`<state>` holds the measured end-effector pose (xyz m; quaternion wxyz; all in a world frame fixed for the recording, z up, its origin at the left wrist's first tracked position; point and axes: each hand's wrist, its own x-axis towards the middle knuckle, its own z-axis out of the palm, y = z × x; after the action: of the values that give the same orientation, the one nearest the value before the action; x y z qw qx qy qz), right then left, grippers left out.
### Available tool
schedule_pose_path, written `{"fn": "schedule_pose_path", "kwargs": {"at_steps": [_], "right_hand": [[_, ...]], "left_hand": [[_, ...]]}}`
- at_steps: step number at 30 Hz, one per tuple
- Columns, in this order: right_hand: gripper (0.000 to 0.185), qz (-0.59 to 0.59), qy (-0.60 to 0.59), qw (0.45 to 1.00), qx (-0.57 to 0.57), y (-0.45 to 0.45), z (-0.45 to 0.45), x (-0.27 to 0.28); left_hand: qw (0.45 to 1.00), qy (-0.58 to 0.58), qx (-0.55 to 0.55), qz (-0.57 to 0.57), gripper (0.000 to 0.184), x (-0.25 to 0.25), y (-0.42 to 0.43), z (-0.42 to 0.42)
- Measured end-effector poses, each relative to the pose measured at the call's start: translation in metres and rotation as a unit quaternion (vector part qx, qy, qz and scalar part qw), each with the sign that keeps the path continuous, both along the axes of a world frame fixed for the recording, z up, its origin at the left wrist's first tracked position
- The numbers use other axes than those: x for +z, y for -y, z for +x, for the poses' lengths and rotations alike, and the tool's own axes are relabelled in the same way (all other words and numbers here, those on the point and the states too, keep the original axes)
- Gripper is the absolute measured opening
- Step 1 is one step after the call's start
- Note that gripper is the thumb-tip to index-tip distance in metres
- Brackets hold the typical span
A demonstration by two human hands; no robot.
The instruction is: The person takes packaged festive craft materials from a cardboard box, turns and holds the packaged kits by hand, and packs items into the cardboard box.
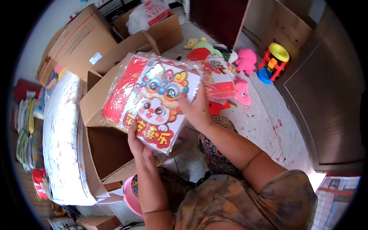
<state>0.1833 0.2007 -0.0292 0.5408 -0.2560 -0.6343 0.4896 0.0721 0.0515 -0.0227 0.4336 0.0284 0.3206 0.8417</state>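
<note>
- I've got the wrapped package [163,94] on my feed, cartoon faces showing, held up over the right side of the open box [109,149].
- Left hand [141,145] clamped on its lower edge, I see!
- Right hand [195,111] gripping its right edge, thumb on the front.
- Right of the box: a red-and-white packet [219,90], then a pink plush toy [245,60].
- Left of the box: white bedding [63,142].

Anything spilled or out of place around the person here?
Yes: small red scraps are scattered on the floor to the right, looking like litter. A pink toy also lies loose there. The wrapped packet in both hands shows no obvious damage.
</note>
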Motion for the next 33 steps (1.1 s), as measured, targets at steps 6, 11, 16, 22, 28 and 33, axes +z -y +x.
{"fn": "schedule_pose_path", "kwargs": {"at_steps": [6,11,16,22,28,33], "right_hand": [[0.046,-0.004,-0.042,0.996,0.080,-0.004,-0.002,0.002],[0.073,-0.184,-0.142,0.946,0.227,-0.022,0.008,0.007],[0.035,-0.400,-0.099,0.880,0.237,-0.091,0.045,-0.022],[0.023,-0.524,0.033,0.848,0.070,-0.146,0.089,-0.173],[0.022,-0.596,0.064,0.801,-0.013,-0.148,0.101,-0.237],[0.027,-0.607,-0.021,0.794,0.000,-0.175,0.099,-0.268]], "left_hand": [[0.997,0.013,0.065,-0.034,0.039,-0.008,0.001,-0.010],[0.990,-0.016,0.122,-0.072,0.035,0.000,0.000,-0.013],[0.985,-0.033,0.160,-0.062,0.035,-0.001,0.006,-0.026],[0.990,-0.006,0.139,-0.022,0.034,0.001,0.012,-0.029],[0.983,-0.033,0.177,-0.030,0.035,-0.005,0.022,-0.041],[0.977,-0.039,0.207,-0.033,0.037,0.005,0.028,-0.045]]}}
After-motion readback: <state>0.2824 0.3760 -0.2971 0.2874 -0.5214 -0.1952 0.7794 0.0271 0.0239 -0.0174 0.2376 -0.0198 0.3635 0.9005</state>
